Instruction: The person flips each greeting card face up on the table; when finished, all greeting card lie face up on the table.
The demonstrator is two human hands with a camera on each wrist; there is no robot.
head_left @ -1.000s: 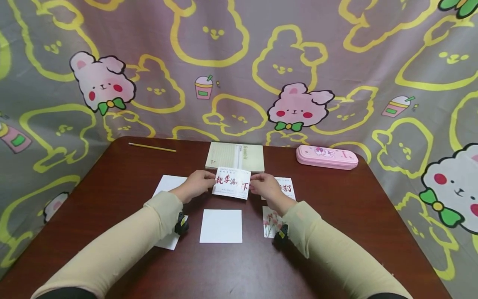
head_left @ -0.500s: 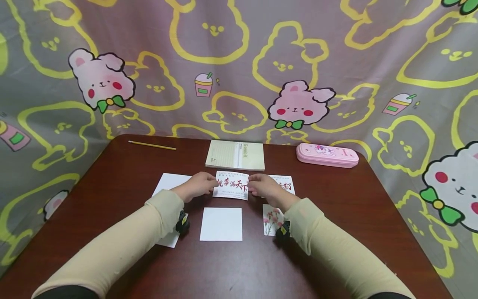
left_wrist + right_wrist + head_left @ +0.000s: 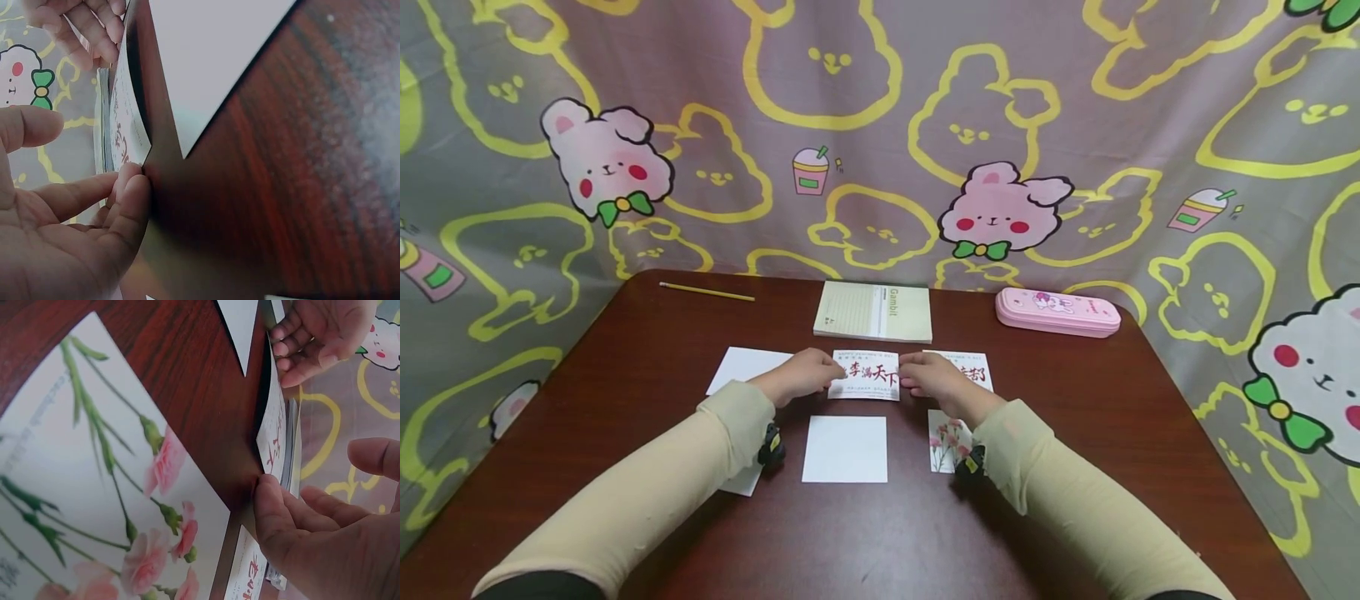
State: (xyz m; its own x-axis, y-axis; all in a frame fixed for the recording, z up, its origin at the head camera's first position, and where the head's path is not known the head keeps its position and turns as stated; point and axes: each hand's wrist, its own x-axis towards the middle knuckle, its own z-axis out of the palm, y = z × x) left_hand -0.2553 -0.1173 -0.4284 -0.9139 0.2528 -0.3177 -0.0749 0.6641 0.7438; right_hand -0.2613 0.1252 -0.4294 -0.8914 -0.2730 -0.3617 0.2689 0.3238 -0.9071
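A white card with red Chinese characters (image 3: 868,387) lies mid-table, bowed slightly in the wrist views. My left hand (image 3: 801,373) touches its left edge with the fingertips, thumb raised apart in the left wrist view. At the opposite edge, the fingertips of my right hand (image 3: 942,382) meet the card's corner; that thumb too stands away from it in the right wrist view. A second red-lettered card (image 3: 977,375) lies partly hidden behind my right hand. Nearer me are a blank white card (image 3: 845,450) and a card with pink carnations (image 3: 150,550), partly covered by the right wrist.
Behind the cards lies a pale notebook (image 3: 872,312). A yellow pencil (image 3: 707,292) is at the back left, a pink pencil case (image 3: 1057,313) at the back right. More white cards (image 3: 745,367) lie under the left forearm. A patterned curtain (image 3: 880,150) borders the table (image 3: 880,542).
The lettered card has gone from raised and tilted, gripped at both sides, down flat onto the table. Both thumbs have come off it, and the left hand has shifted slightly right.
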